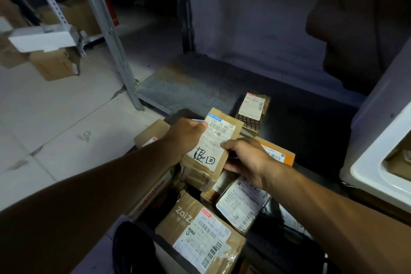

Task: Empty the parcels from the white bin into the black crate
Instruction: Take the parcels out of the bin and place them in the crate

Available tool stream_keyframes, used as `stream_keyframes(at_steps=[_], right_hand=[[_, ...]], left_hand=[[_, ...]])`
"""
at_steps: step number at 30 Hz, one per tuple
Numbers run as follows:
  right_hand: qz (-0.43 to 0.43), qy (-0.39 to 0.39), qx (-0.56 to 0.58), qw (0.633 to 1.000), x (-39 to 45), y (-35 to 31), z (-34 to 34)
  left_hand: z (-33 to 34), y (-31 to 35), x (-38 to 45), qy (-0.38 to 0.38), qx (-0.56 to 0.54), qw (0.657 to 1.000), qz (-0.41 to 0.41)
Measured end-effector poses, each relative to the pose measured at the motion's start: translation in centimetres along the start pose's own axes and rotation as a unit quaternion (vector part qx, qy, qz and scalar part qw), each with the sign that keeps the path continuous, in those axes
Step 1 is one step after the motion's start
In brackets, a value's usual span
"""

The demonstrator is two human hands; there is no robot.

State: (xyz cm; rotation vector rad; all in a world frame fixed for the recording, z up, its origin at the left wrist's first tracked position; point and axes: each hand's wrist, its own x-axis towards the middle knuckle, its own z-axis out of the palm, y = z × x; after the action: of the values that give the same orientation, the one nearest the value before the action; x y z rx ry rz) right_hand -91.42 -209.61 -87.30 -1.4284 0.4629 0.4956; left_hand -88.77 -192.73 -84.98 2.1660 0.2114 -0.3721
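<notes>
parcels (201, 232) piled in crate (311, 131) — bin (364, 162) at right

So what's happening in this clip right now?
A person holds a cardboard parcel with handwriting on its label in both hands: the left hand grips its left edge, the right hand its right side. It sits just above a pile of other parcels in the black crate. The white bin stands at the right edge, and something brown still shows inside it.
</notes>
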Motion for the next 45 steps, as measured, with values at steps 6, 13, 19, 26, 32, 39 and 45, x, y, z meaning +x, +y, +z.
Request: stream_keyframes(at_steps=[6, 13, 19, 26, 32, 39, 45], right_hand=[[0.003, 0.008, -0.027, 1.000, -0.5, 0.0, -0.1], [0.014, 0.012, -0.049, 0.999, -1.2, 0.3, 0.3], [0.016, 0.015, -0.069, 0.997, -1.4, 0.6, 0.7], [0.043, 0.014, -0.107, 0.993, -1.6, 1.0, 1.3], [0.043, 0.022, -0.126, 0.991, -2.2, 0.7, 0.8], [-0.040, 0.064, -0.234, 0.969, -3.2, -0.5, -0.4], [-0.185, 0.114, -0.507, 0.834, -5.9, -2.0, -1.9]], left_hand=[[0.8, 0.2, -0.1, 0.024, 0.059, 0.998, 0.012], [0.7, -0.2, 0.1, 0.027, 0.123, 0.992, 0.006], [0.6, -0.7, 0.0, 0.014, 0.127, 0.992, -0.023], [0.5, -0.9, -0.2, 0.001, 0.110, 0.993, -0.048], [0.0, -1.1, -0.3, -0.019, 0.128, 0.990, -0.050], [-1.1, -0.1, -1.4, 0.031, 0.214, 0.976, 0.022], [-1.1, -0.2, -3.2, 0.052, 0.437, 0.883, 0.160]])
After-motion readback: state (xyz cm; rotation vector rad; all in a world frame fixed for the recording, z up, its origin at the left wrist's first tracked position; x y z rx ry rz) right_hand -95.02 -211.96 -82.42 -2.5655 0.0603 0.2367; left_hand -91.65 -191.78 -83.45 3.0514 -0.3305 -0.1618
